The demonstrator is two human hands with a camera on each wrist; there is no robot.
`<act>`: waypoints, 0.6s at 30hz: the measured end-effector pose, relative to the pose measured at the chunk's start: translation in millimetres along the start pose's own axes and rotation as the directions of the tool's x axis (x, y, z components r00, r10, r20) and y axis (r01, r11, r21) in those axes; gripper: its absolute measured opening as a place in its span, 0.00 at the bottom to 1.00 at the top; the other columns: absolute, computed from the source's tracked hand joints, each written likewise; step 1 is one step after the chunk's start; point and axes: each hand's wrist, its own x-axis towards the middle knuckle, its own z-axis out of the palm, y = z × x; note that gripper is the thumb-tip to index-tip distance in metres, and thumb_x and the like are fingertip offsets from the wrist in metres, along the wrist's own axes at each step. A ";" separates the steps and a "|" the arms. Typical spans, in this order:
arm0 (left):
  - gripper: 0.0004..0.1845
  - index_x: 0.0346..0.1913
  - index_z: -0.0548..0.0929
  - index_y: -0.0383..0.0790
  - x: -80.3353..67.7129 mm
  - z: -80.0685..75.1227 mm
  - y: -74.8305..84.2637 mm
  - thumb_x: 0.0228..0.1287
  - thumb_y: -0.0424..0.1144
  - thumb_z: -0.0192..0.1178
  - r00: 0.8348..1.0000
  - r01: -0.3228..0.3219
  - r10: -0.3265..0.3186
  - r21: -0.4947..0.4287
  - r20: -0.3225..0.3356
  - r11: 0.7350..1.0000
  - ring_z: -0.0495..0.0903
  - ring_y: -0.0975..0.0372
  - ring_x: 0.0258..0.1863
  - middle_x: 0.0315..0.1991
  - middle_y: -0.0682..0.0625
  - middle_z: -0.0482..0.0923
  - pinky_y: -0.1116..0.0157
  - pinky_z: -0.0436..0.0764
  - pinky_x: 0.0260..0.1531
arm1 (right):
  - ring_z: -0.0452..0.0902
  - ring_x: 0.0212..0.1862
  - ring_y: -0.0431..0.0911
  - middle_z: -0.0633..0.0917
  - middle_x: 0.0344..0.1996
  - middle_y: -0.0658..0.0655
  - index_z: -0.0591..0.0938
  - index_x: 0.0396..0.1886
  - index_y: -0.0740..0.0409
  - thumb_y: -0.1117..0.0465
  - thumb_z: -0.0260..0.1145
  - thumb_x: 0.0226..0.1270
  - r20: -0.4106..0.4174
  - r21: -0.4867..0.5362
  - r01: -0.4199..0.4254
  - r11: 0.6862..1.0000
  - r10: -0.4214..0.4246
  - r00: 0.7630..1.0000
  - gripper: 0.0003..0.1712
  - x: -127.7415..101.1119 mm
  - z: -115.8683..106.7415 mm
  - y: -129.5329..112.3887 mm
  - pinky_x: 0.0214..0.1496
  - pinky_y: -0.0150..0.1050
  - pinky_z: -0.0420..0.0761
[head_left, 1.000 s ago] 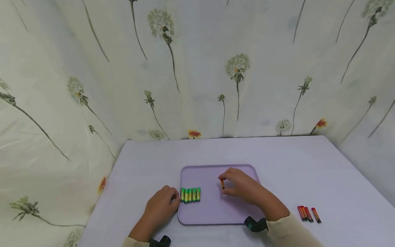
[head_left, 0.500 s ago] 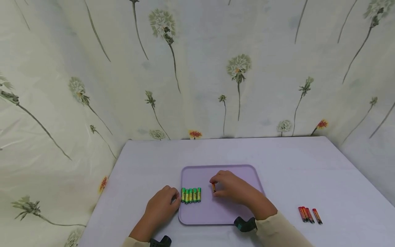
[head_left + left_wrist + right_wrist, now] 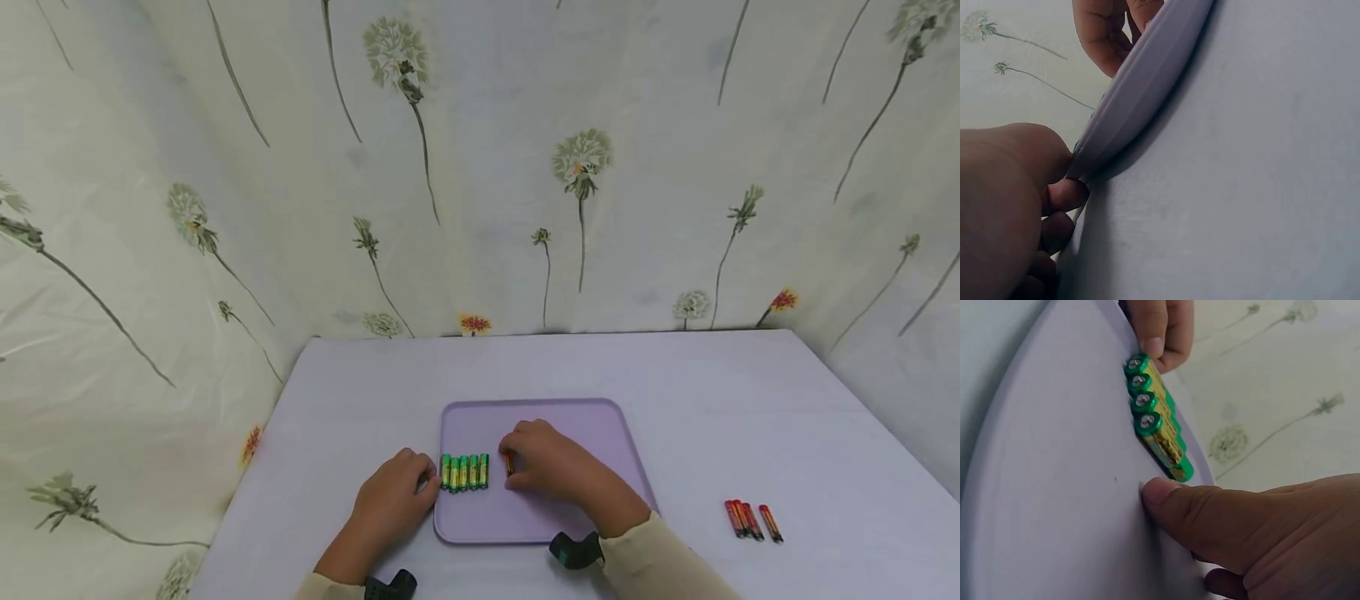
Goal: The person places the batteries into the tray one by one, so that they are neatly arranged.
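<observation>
My right hand [image 3: 558, 467] pinches a red battery [image 3: 509, 463] between thumb and fingers, low over the purple tray [image 3: 517, 527]. Just left of it, several green and gold batteries [image 3: 464, 472] lie side by side in a row along the tray's left part. In the right wrist view my thumb [image 3: 1172, 490] is close to the nearest green battery [image 3: 1163, 440], and the hand hides the red one. My left hand [image 3: 393, 498] is at the tray's left edge; the left wrist view has its thumb and a finger [image 3: 1066, 195] gripping the rim [image 3: 1116, 119].
Several more red batteries [image 3: 742, 520] lie on the white table [image 3: 810, 450] to the right of the tray, one a little apart. A curtain with dandelion print [image 3: 480, 167] rises behind the table and along its sides.
My right hand has moved left across the tray and lower with the red battery, closer to the green row. The left hand has stayed at the tray's edge.
</observation>
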 end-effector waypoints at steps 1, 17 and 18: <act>0.06 0.38 0.81 0.55 0.2 -0.2 0.1 0.72 0.50 0.63 1.000 -0.001 0.001 0.000 -0.002 1.000 0.67 0.66 0.30 0.32 0.60 0.69 0.67 0.67 0.29 | 0.69 0.42 0.41 0.76 0.33 0.39 0.83 0.36 0.43 0.51 0.82 0.57 0.000 -0.006 -0.005 1.000 0.005 1.000 0.14 0.8 0.7 -1.3 0.51 0.41 0.73; 0.06 0.38 0.81 0.54 -0.6 -0.8 -1.1 0.72 0.49 0.62 1.000 -0.021 0.021 -0.012 -0.007 1.000 0.67 0.66 0.30 0.32 0.60 0.69 0.67 0.68 0.29 | 0.72 0.43 0.43 0.79 0.35 0.42 0.87 0.46 0.51 0.48 0.83 0.56 -0.036 -0.031 -0.027 0.999 0.026 0.999 0.22 5.8 12.9 -19.9 0.48 0.40 0.75; 0.06 0.38 0.81 0.54 -0.6 -0.8 -1.2 0.72 0.49 0.62 1.000 -0.022 0.022 -0.011 -0.008 1.000 0.67 0.66 0.30 0.32 0.60 0.69 0.67 0.68 0.29 | 0.72 0.43 0.43 0.80 0.35 0.43 0.87 0.47 0.51 0.47 0.83 0.57 -0.039 -0.030 -0.028 0.999 0.027 0.999 0.22 5.9 13.0 -20.7 0.48 0.41 0.75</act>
